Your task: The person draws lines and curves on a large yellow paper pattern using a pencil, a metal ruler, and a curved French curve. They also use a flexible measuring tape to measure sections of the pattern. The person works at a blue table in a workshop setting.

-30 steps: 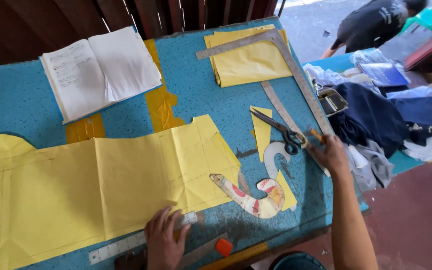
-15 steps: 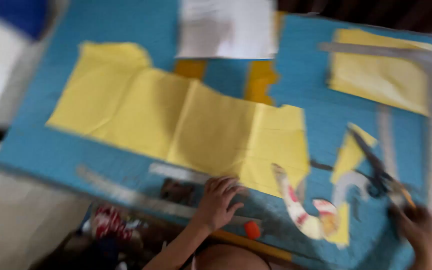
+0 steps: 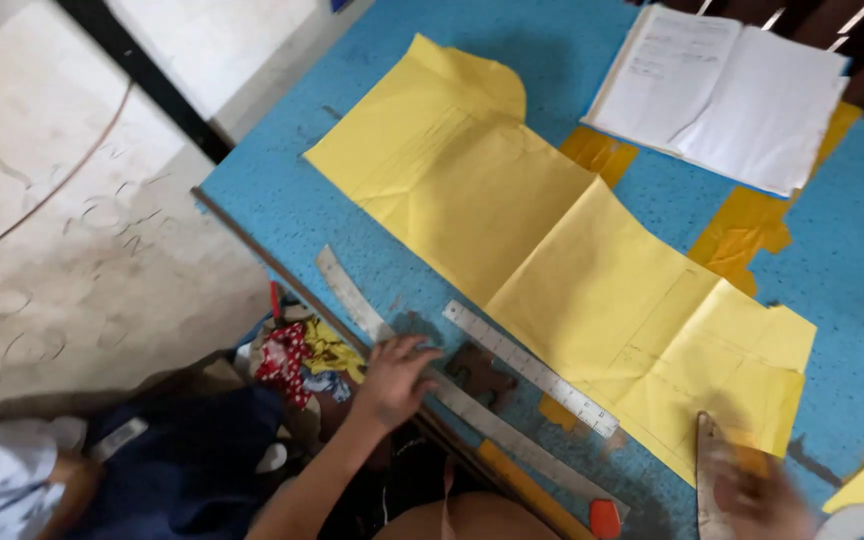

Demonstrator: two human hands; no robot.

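Observation:
My left hand lies flat at the table's near edge, fingers spread, its tips pressing on a long steel ruler. A shorter steel ruler lies just beyond it, along the lower edge of a long creased yellow paper pattern. At the bottom right my right hand is blurred by motion. It is against a grey pointed tool over the pattern's near corner, and I cannot make out the grip.
An open white notebook lies at the far right of the blue table. Yellow tape patches mark the top. A yellow stick and a red piece sit at the near edge. Cloth scraps hang below it, above the concrete floor.
The view has swung left and down toward the table's left end. My right hand has come in from the scissors at the right to the pattern's near corner. My left hand stays by the rulers.

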